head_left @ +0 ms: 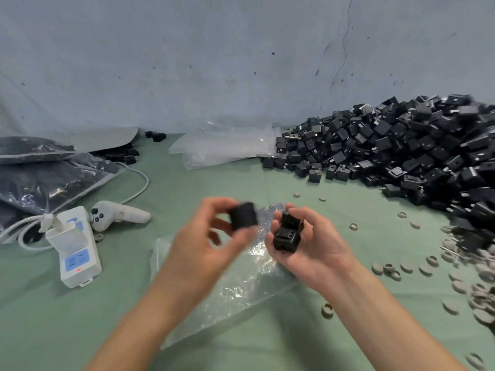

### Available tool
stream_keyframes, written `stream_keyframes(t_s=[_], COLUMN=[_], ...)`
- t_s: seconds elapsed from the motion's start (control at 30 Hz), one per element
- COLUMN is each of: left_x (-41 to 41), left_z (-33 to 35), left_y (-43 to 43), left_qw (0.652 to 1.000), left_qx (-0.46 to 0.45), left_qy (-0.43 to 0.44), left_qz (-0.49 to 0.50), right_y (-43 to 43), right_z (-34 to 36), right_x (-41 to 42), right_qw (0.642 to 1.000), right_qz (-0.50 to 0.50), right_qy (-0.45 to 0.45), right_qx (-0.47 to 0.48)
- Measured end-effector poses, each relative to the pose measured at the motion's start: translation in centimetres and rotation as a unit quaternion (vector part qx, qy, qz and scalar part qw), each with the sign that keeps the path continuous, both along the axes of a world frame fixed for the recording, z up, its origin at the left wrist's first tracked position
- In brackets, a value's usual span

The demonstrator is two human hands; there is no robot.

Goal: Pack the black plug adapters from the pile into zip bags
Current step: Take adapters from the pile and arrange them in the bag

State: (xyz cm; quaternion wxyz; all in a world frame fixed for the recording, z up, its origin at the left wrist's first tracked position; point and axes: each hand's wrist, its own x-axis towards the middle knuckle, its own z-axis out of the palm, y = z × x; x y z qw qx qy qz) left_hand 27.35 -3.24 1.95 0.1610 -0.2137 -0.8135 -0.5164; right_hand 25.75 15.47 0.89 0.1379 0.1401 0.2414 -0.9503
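One black adapter [243, 216] is pinched by the left hand [206, 245]; two adapters [288, 231] are cupped in the right hand [313, 245], above a zip bag [241, 287].

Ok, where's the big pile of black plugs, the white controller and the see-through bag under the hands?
pile of black plug adapters [401, 151]: head view, middle of the heap.
white controller [126, 214]: head view, on its handle.
clear zip bag [241, 285]: head view, its crinkled middle.

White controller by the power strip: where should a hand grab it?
Probably wrap the controller's slim handle from above, coming from the right: it lies flat with that end free, while its button head sits close to the power strip.
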Motion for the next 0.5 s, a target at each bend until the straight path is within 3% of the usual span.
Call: stream_keyframes(t_s=[0.1,0.23,0.4,0.5], left_x=[-1.5,-2.1,-0.9,-0.5], left_z=[0.7,-1.3,-4.3,-4.7], left_y=[-5.3,-11.4,-14.3,-13.6], left_qw=[0.991,0.955,0.91,0.905], left_qx=[0.029,-0.135,-0.32,-0.356], left_qy=[-0.05,-0.113,-0.184,-0.18], left_qz=[0.118,0.24,0.188,0.149], right_y=[0.9,1.6,1.8,1.7], right_z=[0.0,0.0,-0.2,-0.4], right_x=[0.0,-0.2,-0.2,-0.2], right_qw=[0.999,0.997,0.996,0.996], right_qz=[-0.036,-0.069,-0.08,-0.085], right_qy=[-0.014,-0.017,-0.017,-0.021], right_qx=[0.014,0.017,0.021,0.021])
